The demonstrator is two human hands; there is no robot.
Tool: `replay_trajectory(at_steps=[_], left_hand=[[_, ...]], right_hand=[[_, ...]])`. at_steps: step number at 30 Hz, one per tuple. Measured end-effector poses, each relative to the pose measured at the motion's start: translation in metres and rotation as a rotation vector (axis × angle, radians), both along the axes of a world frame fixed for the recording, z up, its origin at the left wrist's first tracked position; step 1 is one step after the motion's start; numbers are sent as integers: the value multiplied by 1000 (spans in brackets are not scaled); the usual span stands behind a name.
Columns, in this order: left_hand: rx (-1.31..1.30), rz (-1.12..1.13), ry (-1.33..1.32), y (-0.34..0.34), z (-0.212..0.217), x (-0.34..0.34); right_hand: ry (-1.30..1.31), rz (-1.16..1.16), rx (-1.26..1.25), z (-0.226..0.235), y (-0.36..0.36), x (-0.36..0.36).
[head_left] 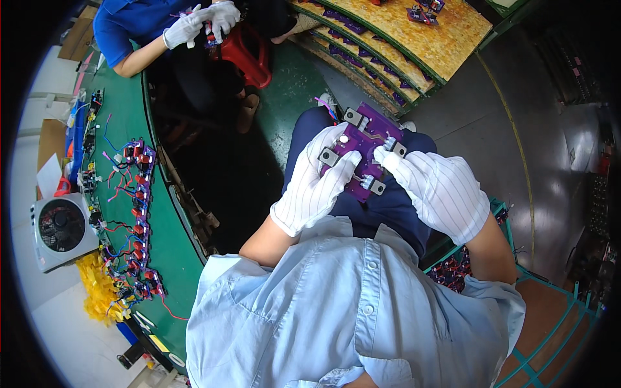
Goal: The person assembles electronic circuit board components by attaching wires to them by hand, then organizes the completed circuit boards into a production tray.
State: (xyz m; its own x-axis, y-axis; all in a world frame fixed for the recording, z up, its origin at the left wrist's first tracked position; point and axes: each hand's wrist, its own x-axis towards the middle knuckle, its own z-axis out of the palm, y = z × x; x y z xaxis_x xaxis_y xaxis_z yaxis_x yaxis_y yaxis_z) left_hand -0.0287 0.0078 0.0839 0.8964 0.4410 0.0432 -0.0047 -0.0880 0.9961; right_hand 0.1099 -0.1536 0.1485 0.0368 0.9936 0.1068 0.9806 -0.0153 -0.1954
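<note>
In front of my lap I hold a purple circuit board, tilted, with black tab-shaped components with metal legs sticking out at its sides. My left hand, in a white striped glove, grips its left edge, the thumb lying over the face. My right hand, gloved the same way, is closed at the right edge, its fingertips pressed together at a black component. Whether those fingertips pinch the component or the board's rim is partly hidden. A pink and purple wire shows near the far left corner.
On the left, a green bench bears a row of wired purple boards, a fan and yellow strips. Another person's gloved hands work on a board beyond, near a red stool. A wooden-shelved rack stands ahead; a bin of parts sits right.
</note>
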Motion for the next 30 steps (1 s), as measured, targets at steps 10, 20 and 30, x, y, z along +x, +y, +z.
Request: replay_trajectory(at_steps=[10,20,30], left_hand=[[-376,-84,108,1,15,7],[661,-159,86,-10,10,14],[-520,-79,81,6,3,6]], right_hand=[[115,40,-152,-1,-2,7],[788,-251,87,-9,-7,3],[1070,-306,66,-9,-12,8]])
